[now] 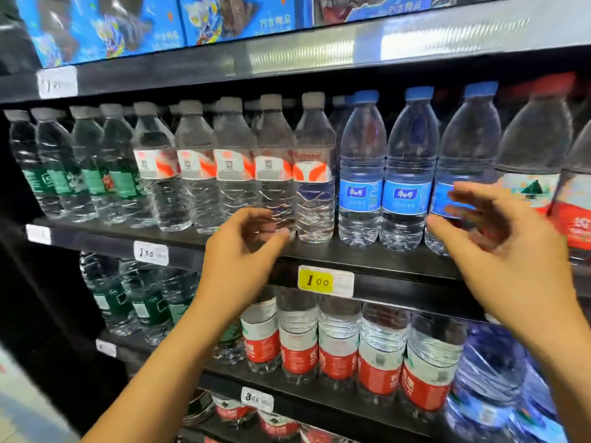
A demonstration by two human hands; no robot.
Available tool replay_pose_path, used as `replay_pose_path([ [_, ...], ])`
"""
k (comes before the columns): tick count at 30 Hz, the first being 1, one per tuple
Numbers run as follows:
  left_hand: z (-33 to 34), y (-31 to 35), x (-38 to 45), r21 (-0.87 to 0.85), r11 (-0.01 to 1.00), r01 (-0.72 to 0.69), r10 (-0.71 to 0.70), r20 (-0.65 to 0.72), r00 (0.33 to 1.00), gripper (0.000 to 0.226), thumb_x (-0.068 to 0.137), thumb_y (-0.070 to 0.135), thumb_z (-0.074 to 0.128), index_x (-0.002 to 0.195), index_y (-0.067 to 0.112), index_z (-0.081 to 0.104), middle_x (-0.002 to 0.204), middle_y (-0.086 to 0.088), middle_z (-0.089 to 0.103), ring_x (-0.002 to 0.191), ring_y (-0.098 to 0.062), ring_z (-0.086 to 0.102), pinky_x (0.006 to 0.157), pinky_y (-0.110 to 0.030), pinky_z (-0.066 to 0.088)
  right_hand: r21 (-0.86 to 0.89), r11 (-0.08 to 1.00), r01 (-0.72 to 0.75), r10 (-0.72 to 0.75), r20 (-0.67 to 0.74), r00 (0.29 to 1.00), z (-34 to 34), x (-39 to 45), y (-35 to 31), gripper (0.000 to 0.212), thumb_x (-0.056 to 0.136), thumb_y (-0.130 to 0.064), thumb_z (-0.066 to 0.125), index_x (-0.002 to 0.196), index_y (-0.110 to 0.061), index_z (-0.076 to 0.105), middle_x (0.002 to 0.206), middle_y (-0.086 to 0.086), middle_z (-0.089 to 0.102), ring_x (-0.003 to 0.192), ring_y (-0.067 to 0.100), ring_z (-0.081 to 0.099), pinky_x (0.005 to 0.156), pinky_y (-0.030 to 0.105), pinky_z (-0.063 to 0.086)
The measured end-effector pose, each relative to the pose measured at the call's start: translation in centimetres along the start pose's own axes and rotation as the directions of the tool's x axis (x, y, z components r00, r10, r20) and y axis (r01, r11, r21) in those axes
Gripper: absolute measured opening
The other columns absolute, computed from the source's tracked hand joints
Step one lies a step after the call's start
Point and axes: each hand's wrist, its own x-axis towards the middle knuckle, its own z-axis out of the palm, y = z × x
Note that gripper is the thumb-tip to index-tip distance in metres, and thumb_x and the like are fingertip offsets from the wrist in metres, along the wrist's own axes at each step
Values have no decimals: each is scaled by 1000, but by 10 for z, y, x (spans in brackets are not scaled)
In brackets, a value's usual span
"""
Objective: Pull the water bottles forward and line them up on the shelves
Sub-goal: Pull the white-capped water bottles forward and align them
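A row of water bottles stands along the front of the middle shelf (367, 260): green-label bottles (92, 174) at the left, orange-and-white-label bottles (233, 167) in the middle, blue-label bottles (359, 174) to the right, and red-label bottles (531, 174) at the far right. My left hand (240, 251) is in front of the foot of an orange-label bottle (275, 174), fingers loosely curled beside it, holding nothing. My right hand (499, 238) hovers with spread fingers in front of the third blue-label bottle (463, 161), blurred, not gripping it.
The shelf below carries green-label bottles (140, 302), red-label bottles (339, 343) and large blue jugs (489, 378). A yellow price tag (324, 281) hangs on the middle shelf's edge. Blue boxes (105, 24) fill the top shelf. More bottles stand on the lowest shelf (275, 423).
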Motion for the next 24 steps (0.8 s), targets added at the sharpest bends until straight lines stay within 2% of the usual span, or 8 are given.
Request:
replay_pose_path([
  [3,-23,-17,4,-57,998,12,-11,28,1000,25,82,29,77,105,26,67,94,9,73,89,-6,69,86,-30,56,215,968,-128,115,74,991,39,-11,-16,44,71,-27,79,112,-18,66,107,-5,71,94,6,70,75,8,50],
  [5,-39,-28,11,-75,997,-4,9,69,998,25,82,29,76,106,26,67,95,8,73,91,-8,69,86,-32,55,239,955,-174,160,78,984,61,-16,-27,42,74,-16,79,114,-14,65,108,1,71,94,7,70,78,9,51],
  [7,-58,-40,22,-98,995,-12,22,104,994,25,82,27,76,106,26,66,95,7,73,91,-9,69,85,-29,56,242,949,-203,195,58,979,85,-21,-37,41,75,-13,78,114,-14,64,108,3,70,94,7,70,81,12,52],
  [11,-91,-57,48,-137,988,-64,87,166,982,25,82,25,76,105,24,66,96,7,73,91,-8,69,85,-24,55,271,940,-208,224,-31,974,131,-33,-52,41,75,-9,78,113,-16,64,107,1,71,95,7,70,76,10,51],
  [15,-116,-64,73,-119,980,-159,178,177,968,26,81,30,74,106,25,66,95,9,72,91,-6,68,87,-32,55,222,956,-193,213,-74,974,160,-35,-63,40,74,-11,79,108,-24,65,107,-1,71,97,9,70,76,10,51],
  [18,-125,-64,89,-103,969,-227,240,151,959,24,81,36,73,103,29,65,92,13,71,86,-6,68,83,-34,56,154,972,-179,197,-106,975,170,-32,-72,43,69,-22,81,109,-26,65,105,-4,72,98,9,69,79,13,52],
  [20,-126,-61,97,-90,958,-273,282,114,953,24,82,38,73,104,30,65,89,15,71,81,-3,68,79,-32,57,87,982,-167,176,-105,979,171,-25,-80,48,67,-32,81,112,-26,65,106,-5,71,98,8,69,83,16,53],
  [24,-117,-39,111,-91,930,-357,366,105,925,28,82,39,72,107,28,64,92,16,69,87,-1,67,81,-32,56,-113,982,-149,131,-150,980,157,3,-96,45,72,-36,81,113,-26,65,106,-8,71,97,5,68,86,28,56],
])
